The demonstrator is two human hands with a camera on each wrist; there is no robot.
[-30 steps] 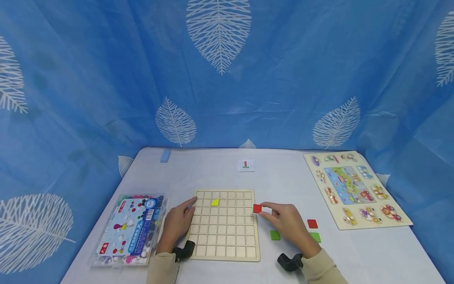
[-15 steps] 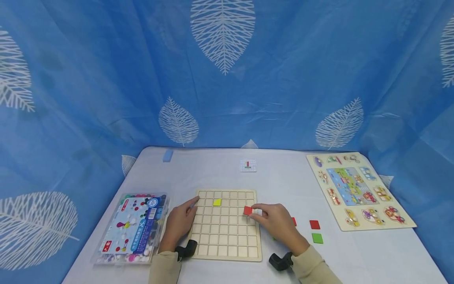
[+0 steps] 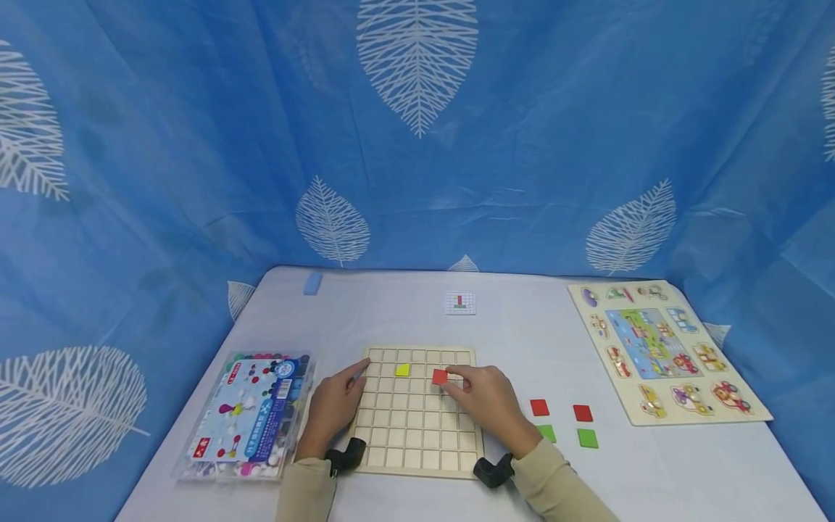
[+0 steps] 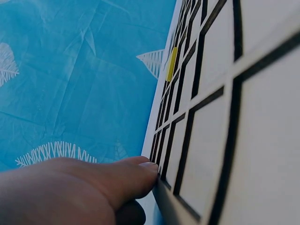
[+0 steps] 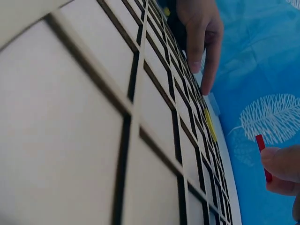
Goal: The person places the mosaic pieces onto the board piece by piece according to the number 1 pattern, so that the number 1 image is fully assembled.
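A wooden grid board (image 3: 396,419) lies on the table, with a yellow tile (image 3: 402,370) in one cell of its upper left part. My right hand (image 3: 491,404) pinches a red square tile (image 3: 440,377) between thumb and fingertips, over the upper right of the board. Seen edge-on in the right wrist view, that red tile (image 5: 263,157) is held clear of the grid. My left hand (image 3: 331,411) rests at the board's left edge with fingers extended; in the left wrist view its thumb (image 4: 136,176) touches the rim.
Right of the board lie two red tiles (image 3: 539,407) and two green tiles (image 3: 588,438). A small pattern card (image 3: 459,303) and a blue piece (image 3: 313,283) sit farther back. A bead-filled plastic case (image 3: 244,417) stands left, a picture puzzle board (image 3: 652,355) right.
My right hand has carried the red tile leftward from the board's right edge to above its upper right cells. The left hand stays at the left edge; the head view has shifted slightly.
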